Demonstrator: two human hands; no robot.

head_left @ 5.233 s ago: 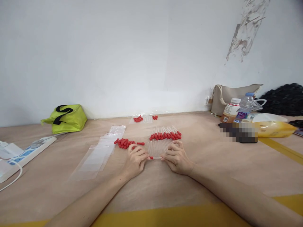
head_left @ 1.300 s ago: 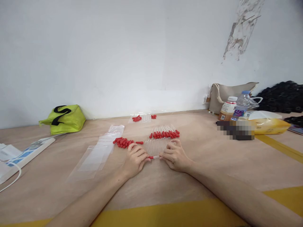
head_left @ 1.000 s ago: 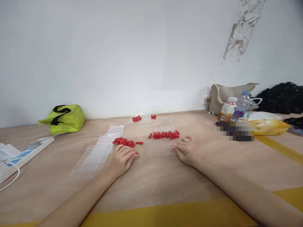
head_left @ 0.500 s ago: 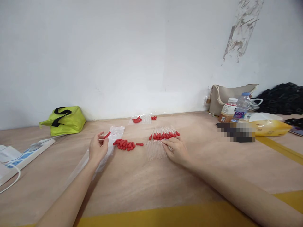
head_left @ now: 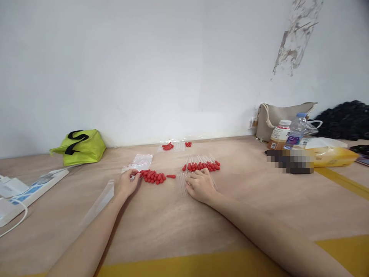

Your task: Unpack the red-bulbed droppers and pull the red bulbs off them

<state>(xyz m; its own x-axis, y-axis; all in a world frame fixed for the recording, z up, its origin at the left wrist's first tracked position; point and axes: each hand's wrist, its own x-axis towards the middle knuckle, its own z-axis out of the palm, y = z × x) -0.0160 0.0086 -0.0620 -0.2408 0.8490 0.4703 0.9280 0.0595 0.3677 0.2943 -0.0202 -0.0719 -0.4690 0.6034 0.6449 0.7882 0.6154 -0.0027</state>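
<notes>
Just left of the red bulb pile [head_left: 154, 176], the left hand [head_left: 126, 184] had thumb and finger nearly together; right of it, the right hand [head_left: 201, 186] curled over clear tubes [head_left: 181, 185]. I couldn't tell whether either held anything.

We now have our left hand [head_left: 127, 184] at the red club-shaped bulbs [head_left: 155, 177], our right hand [head_left: 202, 186] farther across slender clear tubes [head_left: 182, 185].

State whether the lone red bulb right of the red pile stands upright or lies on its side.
On its side: the lone red bulb shows its length stretched sideways along the brown covering.
</notes>
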